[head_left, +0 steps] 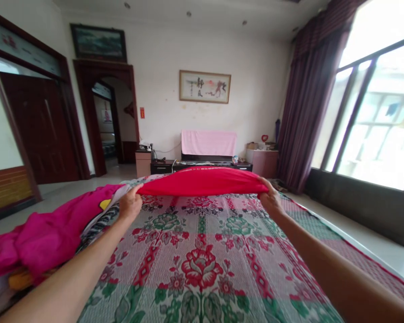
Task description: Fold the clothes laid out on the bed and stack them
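Note:
A bright red cloth [202, 181] is stretched between my two hands, its far part bulging upward and its near edge pulled nearly straight. My left hand [131, 202] is closed on its left corner. At the opposite corner my right hand [271, 199] grips the fabric with curled fingers. Both arms reach far forward. Beneath the cloth lies a flower-patterned cover [202, 269] in red, green and grey. I cannot tell from the folds what kind of cloth item the red one is.
A heap of magenta fabric [57, 229] lies along the left side, by my left forearm. Beyond the patterned cover stand a low black cabinet [161, 167] and a pink cloth [208, 142] draped over something. Purple curtains [299, 98] and a window [373, 107] are at right.

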{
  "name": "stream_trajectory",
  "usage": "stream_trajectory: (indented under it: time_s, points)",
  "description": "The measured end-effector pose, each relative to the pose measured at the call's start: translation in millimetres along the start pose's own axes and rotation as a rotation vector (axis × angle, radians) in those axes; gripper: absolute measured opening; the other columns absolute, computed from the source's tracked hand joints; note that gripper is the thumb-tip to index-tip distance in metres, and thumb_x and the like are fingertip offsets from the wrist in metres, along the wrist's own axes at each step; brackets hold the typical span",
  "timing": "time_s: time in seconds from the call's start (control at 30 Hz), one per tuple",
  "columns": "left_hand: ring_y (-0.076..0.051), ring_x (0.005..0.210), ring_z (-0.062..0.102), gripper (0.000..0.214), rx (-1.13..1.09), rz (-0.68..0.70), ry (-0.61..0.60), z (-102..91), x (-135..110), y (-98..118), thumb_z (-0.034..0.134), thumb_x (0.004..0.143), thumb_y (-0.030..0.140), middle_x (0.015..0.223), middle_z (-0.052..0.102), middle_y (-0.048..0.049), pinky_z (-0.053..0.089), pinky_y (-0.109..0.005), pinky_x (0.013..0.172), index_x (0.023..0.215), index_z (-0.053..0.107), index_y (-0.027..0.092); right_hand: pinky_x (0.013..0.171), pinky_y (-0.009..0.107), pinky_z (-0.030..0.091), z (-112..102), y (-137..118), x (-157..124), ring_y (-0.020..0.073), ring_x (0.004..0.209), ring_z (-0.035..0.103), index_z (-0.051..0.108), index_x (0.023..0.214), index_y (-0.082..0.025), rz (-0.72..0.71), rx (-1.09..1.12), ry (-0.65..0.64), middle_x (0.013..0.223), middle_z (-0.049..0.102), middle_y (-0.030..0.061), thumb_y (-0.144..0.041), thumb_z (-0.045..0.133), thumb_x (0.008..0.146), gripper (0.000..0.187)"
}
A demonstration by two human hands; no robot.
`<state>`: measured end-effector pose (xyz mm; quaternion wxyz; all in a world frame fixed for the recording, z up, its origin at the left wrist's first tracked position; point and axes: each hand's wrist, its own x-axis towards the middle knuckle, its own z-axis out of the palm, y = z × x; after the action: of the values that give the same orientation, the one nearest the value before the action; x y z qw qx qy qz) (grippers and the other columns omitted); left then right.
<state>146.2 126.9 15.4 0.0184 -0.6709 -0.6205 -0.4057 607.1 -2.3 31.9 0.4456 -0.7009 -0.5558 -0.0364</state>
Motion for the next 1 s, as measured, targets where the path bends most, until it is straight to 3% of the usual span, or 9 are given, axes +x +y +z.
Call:
stream_trajectory:
  time_s: [0.1, 0.23, 0.33, 0.4, 0.53, 0.73, 1.0]
  points:
    - [-0.022, 0.098, 0.063, 0.055, 0.116, 0.097, -0.135, 16.5, -30.2, -24.5, 0.042, 0.073, 0.008, 0.103, 0.071, -0.0032, 0.046, -0.03, 0.088, 0.123, 0.059, 0.024, 0.078, 0.031, 0.045, 6.4, 36.9, -41.3, 0.022, 0.089, 0.06, 0.056, 0.12, -0.02, 0.065, -0.054, 0.066, 0.095, 0.069, 0.0041, -0.017, 0.04, 0.07, 0.052]
    - [-0.017, 0.107, 0.061, 0.053, 0.145, 0.212, -0.274, 33.3, -54.2, -45.1, 0.039, 0.072, 0.004, 0.115, 0.068, -0.0016, 0.045, -0.024, 0.094, 0.115, 0.064, 0.023, 0.087, 0.03, 0.043, 6.2, 65.1, -75.3, 0.0215, 0.098, 0.06, 0.063, 0.107, -0.021, 0.007, -0.194, -0.083, 0.105, 0.068, 0.0048, -0.01, 0.04, 0.062, 0.051]
    - [-0.014, 0.111, 0.059, 0.052, 0.138, 0.213, -0.27, 40.4, -62.1, -53.3, 0.037, 0.073, 0.003, 0.121, 0.065, -0.0024, 0.044, -0.022, 0.097, 0.112, 0.066, 0.021, 0.09, 0.029, 0.041, 5.8, 71.7, -88.8, 0.021, 0.1, 0.059, 0.066, 0.1, -0.019, -0.086, -0.235, -0.133, 0.107, 0.066, 0.0058, -0.008, 0.04, 0.058, 0.05]
    - [-0.015, 0.111, 0.059, 0.051, 0.129, 0.209, -0.221, 41.4, -65.4, -57.5, 0.037, 0.073, 0.004, 0.122, 0.064, -0.003, 0.044, -0.022, 0.097, 0.112, 0.066, 0.02, 0.087, 0.029, 0.042, 6.3, 72.5, -94.1, 0.0216, 0.096, 0.059, 0.067, 0.097, -0.019, -0.069, -0.272, -0.123, 0.101, 0.067, 0.0061, -0.009, 0.041, 0.059, 0.047]
    - [-0.015, 0.105, 0.062, 0.048, 0.104, 0.185, -0.116, 34.3, -74.1, -64.4, 0.04, 0.073, 0.006, 0.117, 0.066, -0.0013, 0.045, -0.022, 0.094, 0.107, 0.069, 0.022, 0.084, 0.029, 0.042, 5.6, 70.4, -102.3, 0.0211, 0.092, 0.059, 0.068, 0.095, -0.021, -0.035, -0.268, -0.067, 0.097, 0.066, 0.0052, -0.008, 0.044, 0.058, 0.046]
    - [-0.018, 0.101, 0.063, 0.046, 0.132, 0.151, -0.011, 6.4, -95.6, -68.4, 0.039, 0.074, 0.005, 0.119, 0.065, -0.0038, 0.048, -0.026, 0.089, 0.108, 0.067, 0.019, 0.079, 0.026, 0.043, -3.6, 58.8, -120.0, 0.019, 0.085, 0.06, 0.068, 0.096, -0.022, -0.078, -0.197, -0.06, 0.091, 0.067, 0.0037, -0.007, 0.041, 0.059, 0.048]
    - [-0.019, 0.105, 0.062, 0.047, 0.212, 0.201, -0.006, -18.5, -121.6, -70.1, 0.036, 0.072, 0.004, 0.117, 0.066, -0.0066, 0.045, -0.027, 0.095, 0.106, 0.068, 0.013, 0.081, 0.029, 0.044, -20.5, 51.2, -144.2, 0.0202, 0.089, 0.061, 0.067, 0.102, -0.021, -0.126, -0.244, -0.134, 0.099, 0.066, 0.0049, -0.006, 0.04, 0.06, 0.052]
